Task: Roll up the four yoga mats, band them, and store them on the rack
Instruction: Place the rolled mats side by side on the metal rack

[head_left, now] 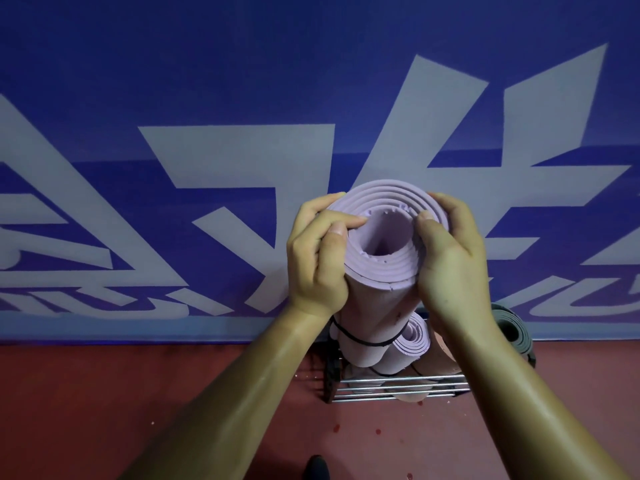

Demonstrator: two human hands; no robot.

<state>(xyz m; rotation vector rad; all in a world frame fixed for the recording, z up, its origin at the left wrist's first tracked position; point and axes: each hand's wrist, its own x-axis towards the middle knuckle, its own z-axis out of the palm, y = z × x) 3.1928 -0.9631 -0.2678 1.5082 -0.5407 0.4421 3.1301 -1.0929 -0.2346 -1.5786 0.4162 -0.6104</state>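
Observation:
A rolled lilac yoga mat stands upright in front of me, its spiral end facing the camera. A black band circles it lower down. My left hand grips its left side, thumb on the rim. My right hand grips the right side, thumb pressing the rolled layers. Its lower end sits at the metal rack on the floor. A second rolled lilac mat stands in the rack beside it. A brownish rolled mat shows partly behind my right forearm. A grey rolled mat leans at the right.
A blue wall banner with large pale lettering rises right behind the rack. The floor is red. A dark shoe tip shows at the bottom edge.

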